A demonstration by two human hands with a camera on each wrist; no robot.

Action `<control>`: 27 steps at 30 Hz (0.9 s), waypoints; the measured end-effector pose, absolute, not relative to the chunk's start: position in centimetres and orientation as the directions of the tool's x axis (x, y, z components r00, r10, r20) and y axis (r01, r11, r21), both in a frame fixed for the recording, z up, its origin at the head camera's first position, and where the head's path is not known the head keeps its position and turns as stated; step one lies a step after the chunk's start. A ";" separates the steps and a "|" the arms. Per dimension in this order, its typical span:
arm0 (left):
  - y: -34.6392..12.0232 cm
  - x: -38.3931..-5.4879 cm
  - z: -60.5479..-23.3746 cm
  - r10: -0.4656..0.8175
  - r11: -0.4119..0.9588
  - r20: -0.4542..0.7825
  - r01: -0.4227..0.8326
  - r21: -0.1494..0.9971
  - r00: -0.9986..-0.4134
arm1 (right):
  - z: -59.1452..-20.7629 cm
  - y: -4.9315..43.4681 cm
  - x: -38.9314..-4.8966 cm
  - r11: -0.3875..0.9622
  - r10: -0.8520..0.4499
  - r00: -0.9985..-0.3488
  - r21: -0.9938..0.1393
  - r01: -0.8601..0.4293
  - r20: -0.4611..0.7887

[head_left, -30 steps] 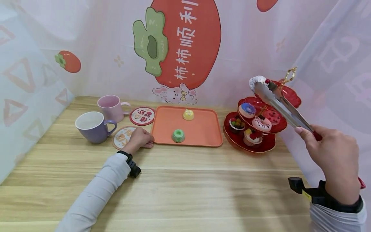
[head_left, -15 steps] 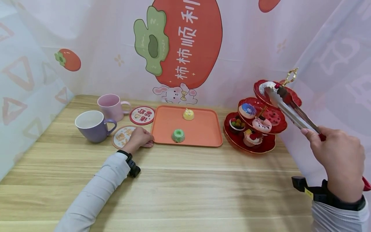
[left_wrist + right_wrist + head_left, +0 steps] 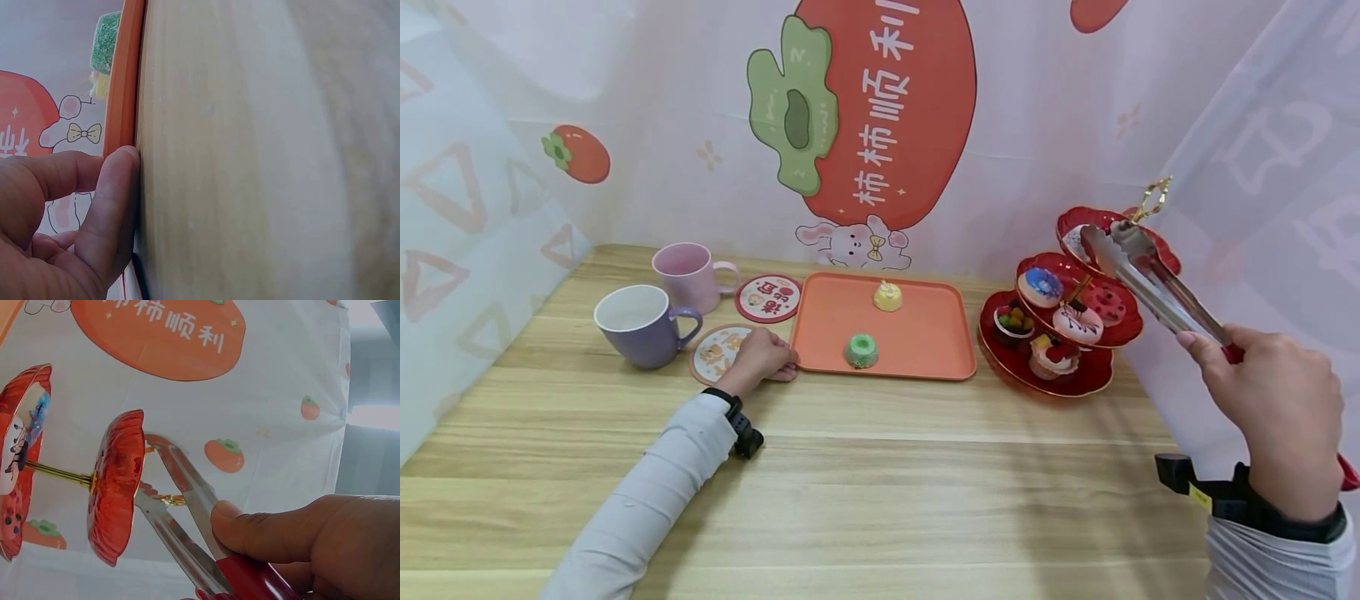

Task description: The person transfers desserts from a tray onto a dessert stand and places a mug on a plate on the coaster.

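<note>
My right hand (image 3: 1273, 400) grips a pair of metal tongs (image 3: 1138, 283) with red handles. Their tips hang over the top plate (image 3: 1167, 252) of a red tiered stand, and their arms stand apart in the right wrist view. A white-dusted pastry (image 3: 1074, 242) sits on that plate, partly hidden behind the tongs. With thumb and index finger, my left hand (image 3: 763, 358) pinches the near left corner of an orange tray (image 3: 917, 333). On this tray are a green cake (image 3: 862, 351) and a yellow cake (image 3: 887, 296).
Lower tiers carry a blue-topped donut (image 3: 1040, 286), a pink donut (image 3: 1077, 322), a cupcake (image 3: 1052, 358) and a fruit tart (image 3: 1013, 320). Left of the tray are a purple mug (image 3: 638, 333), a pink mug (image 3: 688, 279), a red-rimmed coaster (image 3: 767, 299) and another coaster (image 3: 715, 354).
The tongs carried the white pastry down and right onto the top plate, then let go of it and spread. My left hand stays at the tray corner.
</note>
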State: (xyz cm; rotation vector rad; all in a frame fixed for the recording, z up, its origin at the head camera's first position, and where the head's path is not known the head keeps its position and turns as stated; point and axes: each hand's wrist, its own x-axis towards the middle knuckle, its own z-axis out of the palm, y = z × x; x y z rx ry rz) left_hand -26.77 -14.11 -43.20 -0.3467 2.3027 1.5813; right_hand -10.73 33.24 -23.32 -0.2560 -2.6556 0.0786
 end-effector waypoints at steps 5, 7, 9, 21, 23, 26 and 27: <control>-14.0 -26.8 -43.1 -0.012 0.361 -0.405 -0.382 0.851 -0.914 | -23.5 33.3 -10.7 0.981 0.193 -0.875 -0.101 0.166 0.444; -14.0 -26.8 -43.0 -0.011 0.362 -0.407 -0.383 0.850 -0.913 | -23.5 33.3 -10.7 0.981 0.191 -0.875 -0.100 0.163 0.446; -14.0 -26.7 -43.0 -0.010 0.360 -0.408 -0.384 0.850 -0.913 | -23.5 33.3 -10.6 0.982 0.190 -0.874 -0.097 0.164 0.447; -14.0 -26.6 -42.9 -0.011 0.375 -0.394 -0.369 0.850 -0.919 | -24.0 32.5 -9.3 0.993 0.115 -0.786 -0.072 0.089 0.607; -14.0 -26.5 -42.9 -0.012 0.376 -0.396 -0.371 0.849 -0.918 | -24.3 32.2 -9.1 0.996 0.092 -0.769 -0.067 0.063 0.632; -14.0 -26.5 -42.9 -0.010 0.378 -0.394 -0.369 0.849 -0.919 | -24.7 31.8 -8.9 0.998 0.057 -0.752 -0.063 0.021 0.657; -14.0 -26.5 -42.9 -0.010 0.378 -0.395 -0.370 0.849 -0.918 | -24.8 31.7 -8.9 0.998 0.049 -0.750 -0.066 0.007 0.659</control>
